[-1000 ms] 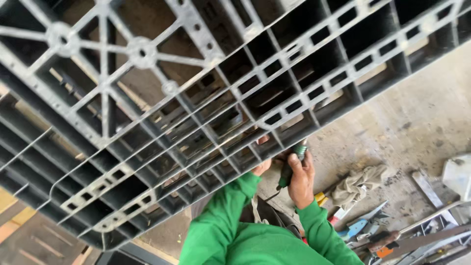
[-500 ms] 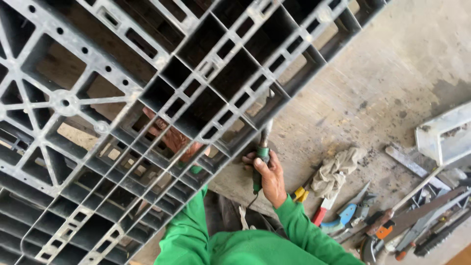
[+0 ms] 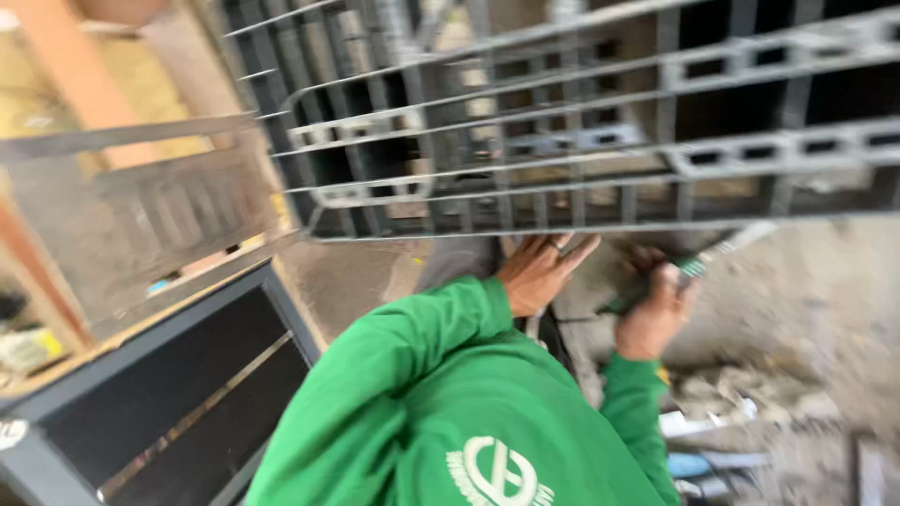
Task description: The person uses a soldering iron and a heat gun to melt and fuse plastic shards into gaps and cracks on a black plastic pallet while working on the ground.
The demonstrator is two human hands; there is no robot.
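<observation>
Head view has swung left since earlier: the left hand (image 3: 539, 272) now lies open under the grey pallet (image 3: 581, 141); the right hand (image 3: 652, 314) still grips the green-handled tool (image 3: 689, 272).

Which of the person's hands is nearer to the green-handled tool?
The right hand is nearer: it grips the green-handled tool. The left hand is apart, open, pressed up at the grey plastic pallet's lower edge.
</observation>
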